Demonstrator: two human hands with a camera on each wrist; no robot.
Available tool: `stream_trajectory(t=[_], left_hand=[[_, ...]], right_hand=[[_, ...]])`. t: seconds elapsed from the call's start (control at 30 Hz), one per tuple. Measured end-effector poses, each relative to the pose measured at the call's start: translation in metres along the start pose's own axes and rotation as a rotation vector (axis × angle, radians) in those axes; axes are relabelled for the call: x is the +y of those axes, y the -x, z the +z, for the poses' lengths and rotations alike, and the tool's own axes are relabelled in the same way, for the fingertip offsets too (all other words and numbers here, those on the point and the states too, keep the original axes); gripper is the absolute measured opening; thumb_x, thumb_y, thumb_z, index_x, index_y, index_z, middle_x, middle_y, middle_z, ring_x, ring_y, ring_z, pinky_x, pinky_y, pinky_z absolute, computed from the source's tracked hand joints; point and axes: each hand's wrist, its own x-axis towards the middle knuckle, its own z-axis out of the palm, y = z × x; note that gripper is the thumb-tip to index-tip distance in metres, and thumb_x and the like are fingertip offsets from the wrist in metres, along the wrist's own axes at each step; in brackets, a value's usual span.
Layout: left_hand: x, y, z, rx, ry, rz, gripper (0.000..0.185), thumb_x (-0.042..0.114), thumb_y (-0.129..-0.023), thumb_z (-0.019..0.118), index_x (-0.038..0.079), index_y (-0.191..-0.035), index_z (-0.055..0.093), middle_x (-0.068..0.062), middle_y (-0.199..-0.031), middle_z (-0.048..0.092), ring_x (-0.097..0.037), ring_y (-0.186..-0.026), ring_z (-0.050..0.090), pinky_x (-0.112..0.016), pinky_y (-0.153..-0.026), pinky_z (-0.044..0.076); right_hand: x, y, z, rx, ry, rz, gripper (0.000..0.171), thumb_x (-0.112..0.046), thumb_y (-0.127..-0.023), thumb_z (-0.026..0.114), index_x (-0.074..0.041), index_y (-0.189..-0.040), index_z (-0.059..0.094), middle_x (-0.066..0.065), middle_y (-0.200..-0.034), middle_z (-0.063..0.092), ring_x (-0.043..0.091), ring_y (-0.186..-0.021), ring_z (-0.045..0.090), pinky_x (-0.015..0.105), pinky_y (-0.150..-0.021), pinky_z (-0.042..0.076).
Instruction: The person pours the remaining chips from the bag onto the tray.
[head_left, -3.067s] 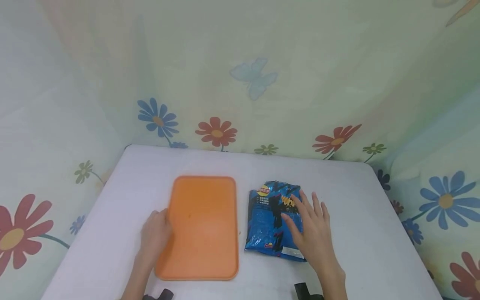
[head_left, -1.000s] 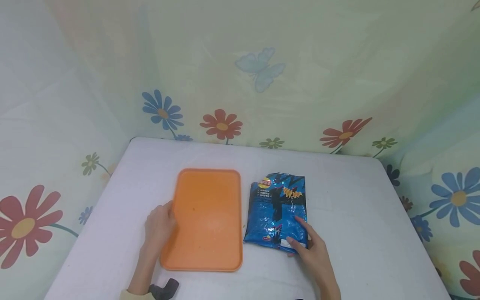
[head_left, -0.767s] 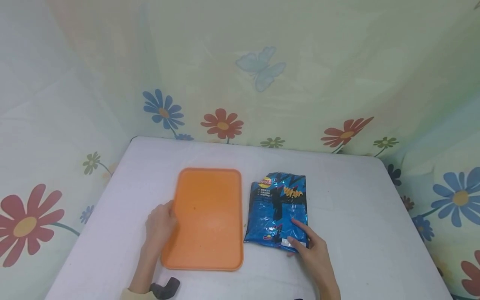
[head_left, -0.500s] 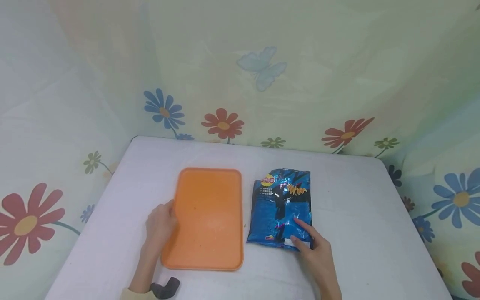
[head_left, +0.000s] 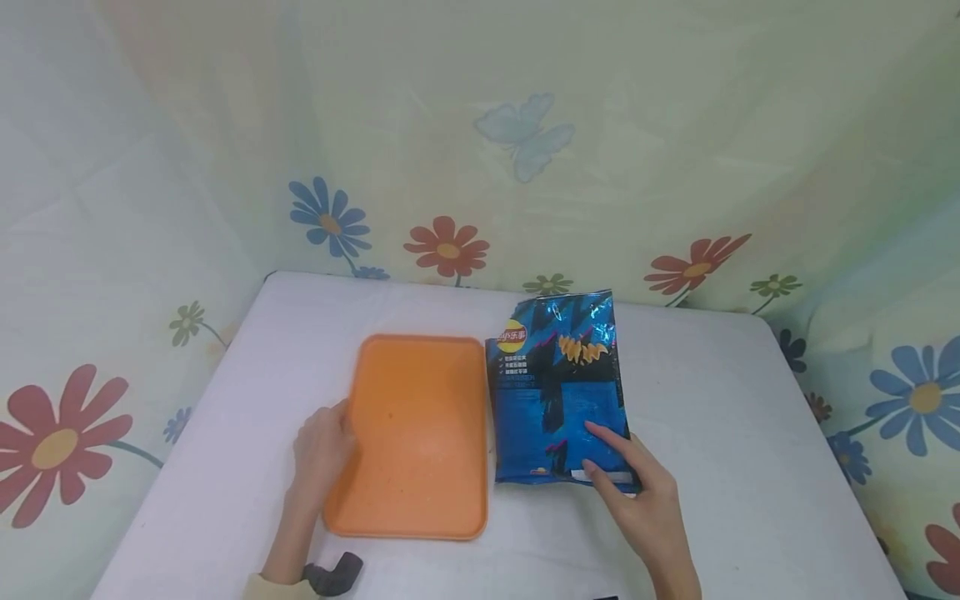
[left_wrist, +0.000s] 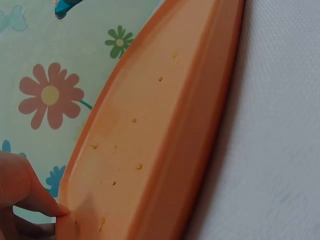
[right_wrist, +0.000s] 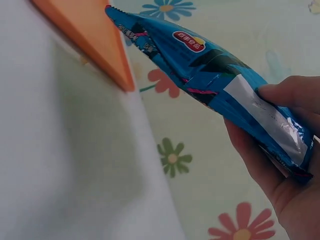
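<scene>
My right hand (head_left: 645,500) grips the lower right corner of a blue chip bag (head_left: 551,400), thumb on its front face and other fingers behind. In the right wrist view the bag (right_wrist: 210,75) hangs above the white table, its bottom seam towards the palm. The bag's left edge is close to the right rim of an orange tray (head_left: 420,433). At that tray's left side, my left hand (head_left: 321,446) holds the rim, the thumb hidden in the head view. Small crumbs (left_wrist: 134,120) lie scattered on the tray's floor in the left wrist view.
A white cloth covers the table (head_left: 750,467), whose back edge meets a flower-printed curtain (head_left: 375,125). Curtain also hangs at both sides. A black wrist mount (head_left: 334,575) shows by the left forearm.
At first the right hand hovered over the lying bag; it then took its lower right corner. Since half a second ago the bag has risen off the table. The left hand stays on the tray.
</scene>
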Motion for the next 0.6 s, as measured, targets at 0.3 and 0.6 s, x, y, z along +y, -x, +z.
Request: stream_trajectory(t=[0.3, 0.6], left_hand=[[0.001, -0.001, -0.002, -0.001, -0.001, -0.010, 0.037, -0.003, -0.093, 0.056, -0.006, -0.129, 0.065, -0.011, -0.078, 0.060, -0.021, -0.064, 0.052, -0.032, -0.056, 0.041], [0.000, -0.002, 0.000, -0.006, -0.004, -0.014, 0.040, -0.002, -0.094, 0.055, -0.007, -0.134, 0.062, -0.012, -0.081, 0.064, -0.019, -0.062, 0.052, -0.030, -0.055, 0.042]], right_hand=[[-0.027, -0.020, -0.010, -0.015, 0.088, -0.461, 0.060, 0.008, -0.073, 0.085, -0.017, -0.127, 0.073, 0.000, -0.110, 0.075, 0.010, -0.094, 0.067, 0.003, -0.086, 0.044], [-0.063, -0.042, -0.014, -0.219, 0.269, -0.725, 0.053, 0.007, -0.074, 0.085, -0.015, -0.121, 0.074, -0.004, -0.103, 0.070, 0.002, -0.072, 0.055, 0.013, -0.060, 0.046]])
